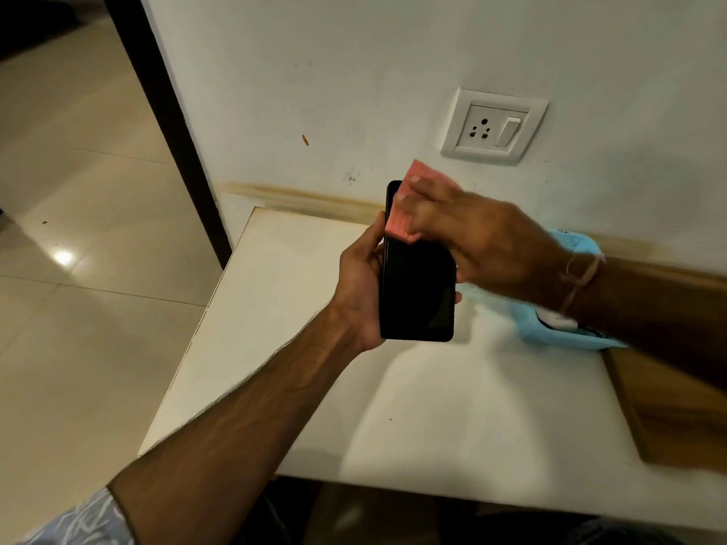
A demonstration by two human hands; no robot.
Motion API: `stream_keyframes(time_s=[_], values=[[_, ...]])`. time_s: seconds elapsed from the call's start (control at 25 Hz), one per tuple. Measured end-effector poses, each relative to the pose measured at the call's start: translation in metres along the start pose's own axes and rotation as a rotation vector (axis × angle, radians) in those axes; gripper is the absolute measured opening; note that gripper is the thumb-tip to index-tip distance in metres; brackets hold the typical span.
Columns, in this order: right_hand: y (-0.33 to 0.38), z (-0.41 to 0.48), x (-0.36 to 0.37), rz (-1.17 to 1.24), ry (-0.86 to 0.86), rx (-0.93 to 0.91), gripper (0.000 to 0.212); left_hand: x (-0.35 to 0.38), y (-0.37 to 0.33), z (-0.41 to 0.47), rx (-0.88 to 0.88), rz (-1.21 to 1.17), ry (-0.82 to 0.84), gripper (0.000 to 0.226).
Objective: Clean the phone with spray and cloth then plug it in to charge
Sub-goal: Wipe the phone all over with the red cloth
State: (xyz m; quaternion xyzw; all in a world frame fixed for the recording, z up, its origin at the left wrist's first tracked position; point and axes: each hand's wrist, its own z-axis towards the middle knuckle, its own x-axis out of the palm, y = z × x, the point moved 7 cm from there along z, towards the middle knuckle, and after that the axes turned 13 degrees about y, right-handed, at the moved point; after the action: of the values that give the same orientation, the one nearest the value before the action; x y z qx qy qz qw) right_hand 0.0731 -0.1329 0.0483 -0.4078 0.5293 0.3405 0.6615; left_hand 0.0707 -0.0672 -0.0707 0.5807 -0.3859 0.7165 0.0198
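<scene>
A black phone (pixel 417 293) with a dark screen is held upright above the white table (pixel 432 407). My left hand (pixel 360 287) grips it by its left edge and back. My right hand (pixel 478 239) presses a pink cloth (pixel 399 224) flat against the upper part of the screen. One corner of the cloth sticks up above my fingers. The top of the phone is partly hidden by the cloth and my fingers. No spray bottle is in view.
A white wall socket with a switch (pixel 493 127) sits on the wall above the table. A light blue basket (pixel 550 332) lies on the table under my right forearm, with a white object inside. A wooden strip (pixel 668 407) borders the table's right side. Tiled floor (pixel 78 230) lies left.
</scene>
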Motion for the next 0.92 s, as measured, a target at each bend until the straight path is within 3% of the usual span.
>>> stream_keyframes(time_s=[0.16, 0.24, 0.32, 0.44, 0.52, 0.64, 0.84, 0.92], values=[[0.079, -0.038, 0.042, 0.02, 0.08, -0.238, 0.042, 0.006, -0.006, -0.001, 0.033, -0.082, 0.08, 0.077], [0.085, -0.048, 0.041, -0.029, 0.125, -0.331, 0.044, 0.006, -0.003, 0.001, 0.045, -0.093, 0.09, 0.079], [0.056, -0.04, 0.028, -0.042, 0.089, -0.247, 0.043, 0.005, -0.004, 0.002, 0.042, -0.111, 0.085, 0.075], [0.009, -0.026, 0.002, 0.033, -0.031, 0.044, 0.041, 0.0, -0.008, 0.0, 0.079, -0.144, 0.05, 0.06], [0.029, -0.029, 0.012, 0.016, -0.066, 0.053, 0.036, 0.0, -0.007, -0.001, 0.069, -0.16, 0.03, 0.064], [0.07, -0.036, 0.03, 0.032, 0.013, -0.092, 0.029, 0.003, -0.004, -0.001, 0.068, -0.137, 0.026, 0.078], [0.021, -0.037, 0.009, 0.114, -0.178, 0.257, 0.025, 0.001, -0.01, -0.002, 0.093, -0.171, 0.005, 0.07], [0.054, -0.039, 0.027, 0.117, -0.109, 0.193, 0.027, 0.002, -0.008, -0.002, 0.082, -0.132, 0.003, 0.078]])
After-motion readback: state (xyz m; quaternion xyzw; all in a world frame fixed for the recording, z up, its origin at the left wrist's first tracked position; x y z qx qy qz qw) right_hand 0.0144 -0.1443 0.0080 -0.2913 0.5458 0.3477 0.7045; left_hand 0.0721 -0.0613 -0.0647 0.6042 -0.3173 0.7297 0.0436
